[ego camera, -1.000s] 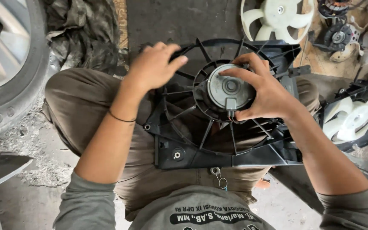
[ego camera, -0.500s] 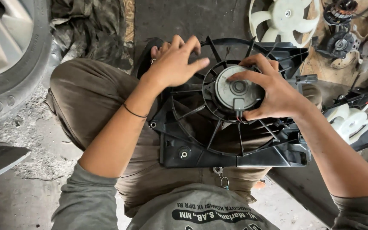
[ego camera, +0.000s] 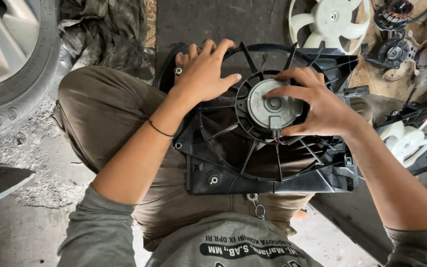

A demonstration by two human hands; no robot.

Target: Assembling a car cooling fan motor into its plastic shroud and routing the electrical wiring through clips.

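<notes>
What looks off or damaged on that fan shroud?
No damage visible on the black fan shroud. It rests tilted on the person's lap, left hand on its rim, right hand on the grey motor.

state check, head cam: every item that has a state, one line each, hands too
black fan shroud: lying flat on the person's lap, no blade fitted
grey fan motor: seated in the shroud's centre ring
left hand: flat on the shroud's upper left rim, fingers spread
right hand: fingers around the motor
white fan blade: loose on the floor
car wheel: tyre mounted, resting on the floor
</notes>
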